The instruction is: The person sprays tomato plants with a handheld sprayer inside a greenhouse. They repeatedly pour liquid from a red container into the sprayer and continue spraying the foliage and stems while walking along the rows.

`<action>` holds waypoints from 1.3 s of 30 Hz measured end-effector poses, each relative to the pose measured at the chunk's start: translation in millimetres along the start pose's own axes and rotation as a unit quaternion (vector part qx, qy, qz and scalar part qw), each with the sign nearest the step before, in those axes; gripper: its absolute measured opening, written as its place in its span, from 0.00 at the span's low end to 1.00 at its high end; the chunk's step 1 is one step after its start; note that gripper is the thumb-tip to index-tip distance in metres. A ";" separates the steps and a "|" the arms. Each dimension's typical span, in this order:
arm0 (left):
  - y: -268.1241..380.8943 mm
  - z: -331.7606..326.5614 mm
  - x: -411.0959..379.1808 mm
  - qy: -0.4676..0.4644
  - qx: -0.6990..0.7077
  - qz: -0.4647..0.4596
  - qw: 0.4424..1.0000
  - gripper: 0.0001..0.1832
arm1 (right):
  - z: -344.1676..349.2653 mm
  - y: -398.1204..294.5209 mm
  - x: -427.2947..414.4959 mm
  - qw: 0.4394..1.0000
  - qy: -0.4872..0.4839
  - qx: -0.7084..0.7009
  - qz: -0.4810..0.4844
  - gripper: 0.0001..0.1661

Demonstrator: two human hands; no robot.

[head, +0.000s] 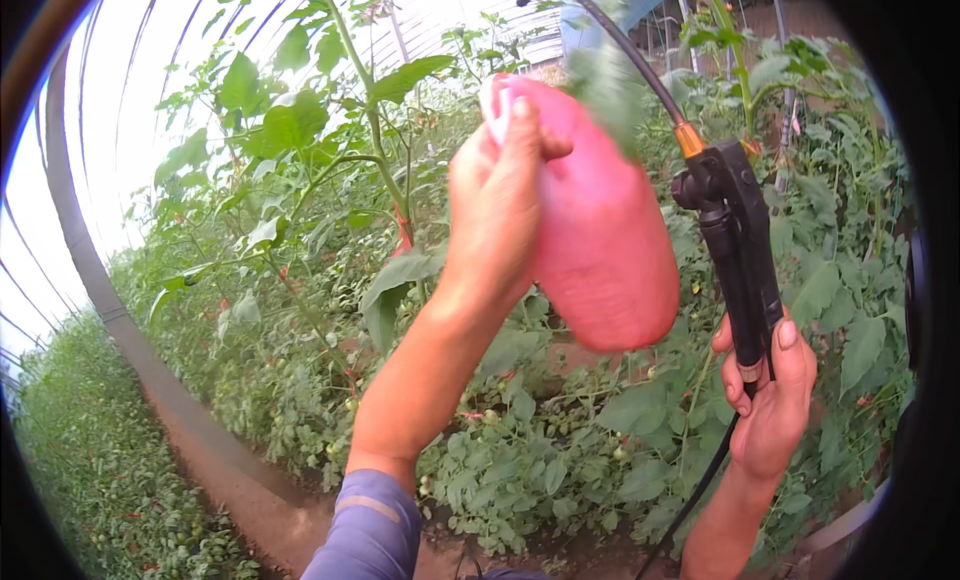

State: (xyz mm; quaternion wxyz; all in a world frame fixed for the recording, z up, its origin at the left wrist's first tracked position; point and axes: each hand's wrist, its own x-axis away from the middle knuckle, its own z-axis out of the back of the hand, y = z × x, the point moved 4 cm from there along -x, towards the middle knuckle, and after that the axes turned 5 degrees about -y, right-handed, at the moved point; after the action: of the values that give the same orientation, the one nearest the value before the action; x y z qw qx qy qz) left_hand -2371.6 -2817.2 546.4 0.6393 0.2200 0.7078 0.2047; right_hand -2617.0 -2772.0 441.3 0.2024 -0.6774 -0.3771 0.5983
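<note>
My left hand, raised in the middle of the view, pinches the white-edged upper end of a long pink soft item. It looks like a bag or sleeve with a rounded lower end, but I cannot tell which. At the right, my right hand holds the lower end of a black sprayer handle, which stands nearly upright. From its orange-brass fitting, a dark wand curves up and left, its tip bent downward. A black hose runs down from the grip, past my wrist.
Tomato plants with green fruit spread before me, and a taller stem rises just left of my left hand. A bare soil path lies at lower left beside another plant row. A curved greenhouse post arches at the left.
</note>
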 end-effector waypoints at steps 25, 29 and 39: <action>159.4 120.9 220.6 0.134 -0.249 0.215 0.935 0.19 | -131.6 100.8 -109.9 0.989 -0.138 -0.047 -0.028 0.28; 156.5 132.2 243.6 0.104 -0.235 0.227 0.939 0.19 | -136.8 105.5 -101.8 0.987 -0.131 -0.078 -0.038 0.27; 158.3 154.4 284.2 0.162 -0.229 0.262 0.924 0.20 | -123.5 108.3 -83.8 0.978 -0.134 -0.150 -0.061 0.25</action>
State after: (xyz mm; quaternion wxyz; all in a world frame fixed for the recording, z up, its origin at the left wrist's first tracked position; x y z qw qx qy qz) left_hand -2234.4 -2523.4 389.9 0.4725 0.2093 0.6528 0.5539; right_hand -2469.0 -2881.8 442.9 0.0822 -0.5893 -0.5267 0.6072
